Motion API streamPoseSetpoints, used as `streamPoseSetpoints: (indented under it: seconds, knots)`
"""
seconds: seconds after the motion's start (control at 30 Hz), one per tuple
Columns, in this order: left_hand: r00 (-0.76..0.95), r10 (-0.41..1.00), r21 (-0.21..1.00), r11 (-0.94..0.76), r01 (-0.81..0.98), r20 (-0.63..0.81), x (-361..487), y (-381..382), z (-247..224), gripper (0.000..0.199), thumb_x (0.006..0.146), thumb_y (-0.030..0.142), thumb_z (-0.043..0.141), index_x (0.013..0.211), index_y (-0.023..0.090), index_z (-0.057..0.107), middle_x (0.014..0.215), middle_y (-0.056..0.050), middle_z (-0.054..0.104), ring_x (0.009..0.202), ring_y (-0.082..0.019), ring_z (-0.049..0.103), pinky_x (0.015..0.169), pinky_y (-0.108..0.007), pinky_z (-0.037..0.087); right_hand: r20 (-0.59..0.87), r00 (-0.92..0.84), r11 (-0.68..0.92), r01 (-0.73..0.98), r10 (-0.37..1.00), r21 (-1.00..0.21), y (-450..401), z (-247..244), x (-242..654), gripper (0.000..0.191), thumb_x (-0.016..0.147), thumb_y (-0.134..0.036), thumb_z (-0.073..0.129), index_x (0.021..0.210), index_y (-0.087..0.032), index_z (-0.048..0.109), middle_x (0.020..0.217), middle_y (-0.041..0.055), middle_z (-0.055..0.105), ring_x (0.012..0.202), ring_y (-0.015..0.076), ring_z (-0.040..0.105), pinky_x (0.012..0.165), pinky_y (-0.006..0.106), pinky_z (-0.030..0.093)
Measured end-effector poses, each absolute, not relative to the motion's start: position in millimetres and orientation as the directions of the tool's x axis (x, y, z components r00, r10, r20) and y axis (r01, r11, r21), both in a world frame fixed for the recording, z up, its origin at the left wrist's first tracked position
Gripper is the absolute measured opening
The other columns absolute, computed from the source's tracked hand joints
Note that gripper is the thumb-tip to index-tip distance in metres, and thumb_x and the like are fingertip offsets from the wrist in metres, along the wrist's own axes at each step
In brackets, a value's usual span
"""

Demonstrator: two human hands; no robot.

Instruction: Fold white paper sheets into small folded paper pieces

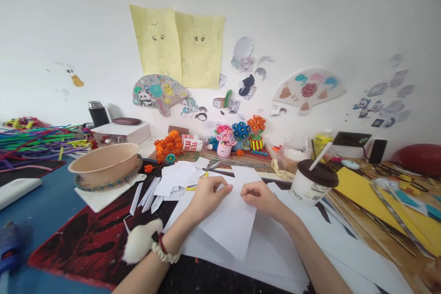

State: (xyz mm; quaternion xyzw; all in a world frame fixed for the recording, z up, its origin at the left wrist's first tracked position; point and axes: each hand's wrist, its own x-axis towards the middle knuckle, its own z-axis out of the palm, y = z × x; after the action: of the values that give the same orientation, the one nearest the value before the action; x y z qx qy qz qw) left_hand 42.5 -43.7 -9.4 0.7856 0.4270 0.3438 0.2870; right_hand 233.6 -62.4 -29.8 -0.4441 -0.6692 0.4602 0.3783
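Note:
A sheet of white paper [229, 225] is held up between my two hands over the middle of the desk. My left hand [212, 195] pinches its left side, thumb toward the middle. On the other side my right hand [260, 196] grips the paper with curled fingers. Larger white sheets [275, 255] lie flat beneath. Just beyond my left hand is a pile of cut white paper pieces [177, 178], with part of a yellow-handled tool [191, 188], perhaps scissors, showing beside it. Folded paper strips [149, 195] lie to the left.
A lidded cup with a straw [313, 183] stands close to my right forearm. At left are a beige basin [105, 163] and a white fluffy object [141, 241]. Craft flowers [241, 135] line the back; yellow sheets [386, 206] and sticks lie at right.

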Motion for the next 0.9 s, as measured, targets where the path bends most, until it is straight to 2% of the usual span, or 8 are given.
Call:
streamPoseSetpoints:
  seconds: [0.1, 0.23, 0.33, 0.47, 0.63, 0.7, 0.8, 0.9]
  knots:
    - [0.279, 0.898, 0.759, -0.436, 0.483, 0.339, 29, -32, -7, 0.03, 0.075, 0.042, 0.054, 0.065, 0.016, 0.064, 0.049, 0.005, 0.034, 0.05, -0.009, 0.03, 0.05, -0.023, 0.022, 0.061, -0.266, 0.137, 0.274, 0.962, -0.952, -60, -34, 244, 0.01, 0.062, -0.017, 0.049, 0.053, -0.018, 0.052, 0.048, -0.0034, 0.049, 0.045, 0.0096, 0.043, 0.045, 0.021, 0.033]
    - [0.099, 0.913, 0.807, -0.398, 0.437, 0.397, 11, -20, -2, 0.033, 0.076, 0.046, 0.053, 0.065, 0.016, 0.06, 0.051, 0.005, 0.037, 0.05, -0.009, 0.032, 0.048, -0.022, 0.022, 0.084, -0.19, 0.138, 0.293, 0.978, -0.946, -55, -40, 257, 0.014, 0.066, -0.019, 0.053, 0.053, -0.017, 0.054, 0.05, -0.0011, 0.055, 0.045, 0.0105, 0.047, 0.046, 0.023, 0.036]
    - [0.127, 0.91, 0.831, -0.412, 0.373, 0.395, 15, -24, -3, 0.033, 0.077, 0.046, 0.051, 0.068, 0.016, 0.06, 0.053, 0.005, 0.039, 0.05, -0.009, 0.034, 0.048, -0.021, 0.024, 0.127, -0.196, 0.167, 0.207, 0.972, -0.964, -56, -38, 252, 0.021, 0.077, -0.033, 0.056, 0.066, -0.016, 0.062, 0.061, 0.0016, 0.06, 0.05, 0.0118, 0.05, 0.052, 0.025, 0.041]
    - [0.16, 0.895, 0.807, -0.445, 0.389, 0.416, 33, -37, -9, 0.03, 0.078, 0.044, 0.052, 0.072, 0.016, 0.063, 0.057, 0.003, 0.049, 0.054, -0.01, 0.039, 0.05, -0.021, 0.027, 0.143, -0.34, 0.158, 0.018, 0.93, -0.987, -68, -26, 233, 0.041, 0.082, -0.053, 0.052, 0.101, -0.019, 0.064, 0.092, 0.0075, 0.066, 0.08, 0.02, 0.06, 0.072, 0.032, 0.047]
    - [0.06, 0.9, 0.815, -0.418, 0.401, 0.432, 38, -41, -10, 0.031, 0.078, 0.044, 0.053, 0.075, 0.017, 0.067, 0.052, 0.003, 0.047, 0.052, -0.011, 0.039, 0.049, -0.022, 0.027, 0.13, -0.353, 0.113, -0.069, 0.927, -0.991, -78, -15, 221, 0.069, 0.075, -0.075, 0.038, 0.106, -0.018, 0.063, 0.102, 0.0129, 0.065, 0.093, 0.0263, 0.061, 0.077, 0.036, 0.047]
    - [0.019, 0.892, 0.799, -0.414, 0.436, 0.451, 36, -42, -7, 0.029, 0.077, 0.043, 0.054, 0.075, 0.018, 0.068, 0.051, 0.004, 0.045, 0.05, -0.011, 0.038, 0.049, -0.022, 0.027, 0.143, -0.286, 0.134, -0.052, 0.947, -0.99, -77, -15, 220, 0.067, 0.073, -0.074, 0.043, 0.102, -0.018, 0.064, 0.1, 0.0122, 0.066, 0.091, 0.0259, 0.061, 0.075, 0.035, 0.047]
    - [0.063, 0.876, 0.744, -0.443, 0.5, 0.479, 35, -45, -1, 0.024, 0.078, 0.039, 0.055, 0.074, 0.019, 0.068, 0.051, 0.004, 0.05, 0.049, -0.011, 0.04, 0.05, -0.023, 0.029, 0.161, -0.163, 0.167, 0.025, 0.973, -0.986, -73, -19, 222, 0.047, 0.07, -0.059, 0.064, 0.092, -0.017, 0.066, 0.091, 0.0088, 0.067, 0.085, 0.0239, 0.061, 0.073, 0.033, 0.047]
    - [0.191, 0.83, 0.672, -0.541, 0.505, 0.524, 36, -50, 3, 0.013, 0.078, 0.028, 0.056, 0.081, 0.021, 0.067, 0.069, 0.001, 0.064, 0.059, -0.012, 0.05, 0.058, -0.024, 0.037, 0.195, -0.056, 0.199, 0.079, 0.979, -0.977, -70, -23, 224, 0.032, 0.071, -0.047, 0.068, 0.079, -0.017, 0.066, 0.079, 0.0049, 0.066, 0.076, 0.0193, 0.059, 0.068, 0.029, 0.045]
